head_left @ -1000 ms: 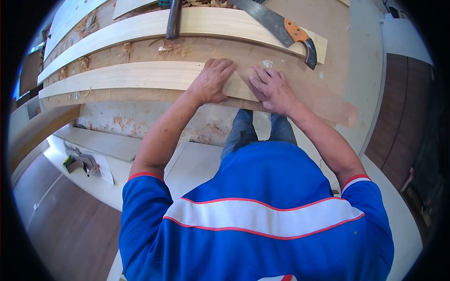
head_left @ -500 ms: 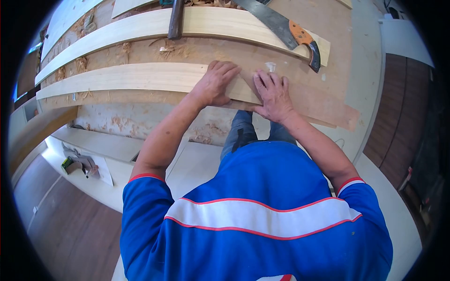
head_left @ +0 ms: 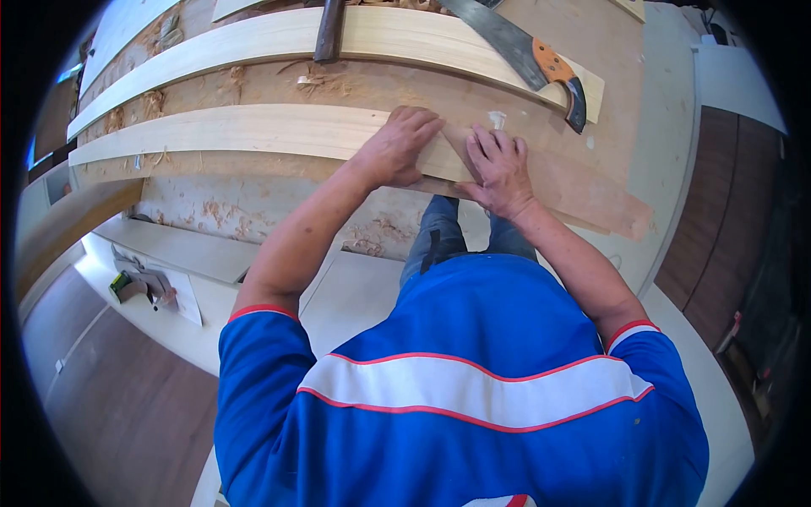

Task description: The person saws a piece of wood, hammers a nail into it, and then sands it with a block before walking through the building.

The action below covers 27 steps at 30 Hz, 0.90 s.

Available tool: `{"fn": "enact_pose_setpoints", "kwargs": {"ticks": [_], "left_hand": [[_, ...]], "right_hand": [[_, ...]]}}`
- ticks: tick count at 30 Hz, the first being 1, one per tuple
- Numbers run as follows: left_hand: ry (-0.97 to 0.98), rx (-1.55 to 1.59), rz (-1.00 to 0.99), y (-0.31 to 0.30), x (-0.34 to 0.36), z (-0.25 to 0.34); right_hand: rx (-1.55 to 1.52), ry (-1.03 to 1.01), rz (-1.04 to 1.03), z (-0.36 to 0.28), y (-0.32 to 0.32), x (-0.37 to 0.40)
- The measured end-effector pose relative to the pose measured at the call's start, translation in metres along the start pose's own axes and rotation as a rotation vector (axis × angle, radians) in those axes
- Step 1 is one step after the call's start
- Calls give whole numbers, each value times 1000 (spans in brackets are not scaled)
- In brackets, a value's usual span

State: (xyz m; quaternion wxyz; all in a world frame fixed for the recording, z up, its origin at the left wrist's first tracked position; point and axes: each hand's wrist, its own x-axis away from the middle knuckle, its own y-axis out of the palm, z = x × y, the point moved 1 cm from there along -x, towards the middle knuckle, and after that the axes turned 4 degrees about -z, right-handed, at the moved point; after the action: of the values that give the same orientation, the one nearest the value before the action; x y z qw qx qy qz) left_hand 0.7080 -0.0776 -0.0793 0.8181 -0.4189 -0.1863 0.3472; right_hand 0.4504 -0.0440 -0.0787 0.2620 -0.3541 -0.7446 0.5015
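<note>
A long pale wooden board lies across the near side of the workbench, its right end cut at a slant. My left hand is clamped across this board near that end, fingers over the far edge and thumb at the near edge. Just to its right, my right hand grips the slanted end, with its fingers bent along the cut and the thumb at the near corner. Part of the end is hidden under both hands.
Beyond lies a second pale board, with a handsaw and a dark-handled tool on top. Wood shavings litter the brown sheet and bench. A curved wooden rail is at left; a tape measure sits lower left.
The view has shifted slightly, moving the bench items a little up and right. Both hands keep their hold at the board's slanted end, with hardly any other difference.
</note>
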Motion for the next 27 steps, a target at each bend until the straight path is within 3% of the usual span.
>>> {"fn": "enact_pose_setpoints", "kwargs": {"ticks": [5,8,11,14,17,23,27], "left_hand": [[-28,-33,-71,-6,-2,5],[-16,30,2,-6,1,-6],[-366,136,291,-8,6,-19],[-300,-83,242,-17,12,-9],[-210,-151,-3,-8,13,7],[-335,-78,23,-17,2,19],[-313,-66,14,-2,-4,13]], "right_hand": [[34,-3,-29,-5,-6,2],[84,5,-69,-6,-12,-3],[82,6,-62,-7,-9,-3],[110,-3,-56,-4,-8,0],[104,-14,-46,-5,-7,-3],[75,13,-68,-4,-9,-4],[57,18,-51,-2,-6,-2]]}}
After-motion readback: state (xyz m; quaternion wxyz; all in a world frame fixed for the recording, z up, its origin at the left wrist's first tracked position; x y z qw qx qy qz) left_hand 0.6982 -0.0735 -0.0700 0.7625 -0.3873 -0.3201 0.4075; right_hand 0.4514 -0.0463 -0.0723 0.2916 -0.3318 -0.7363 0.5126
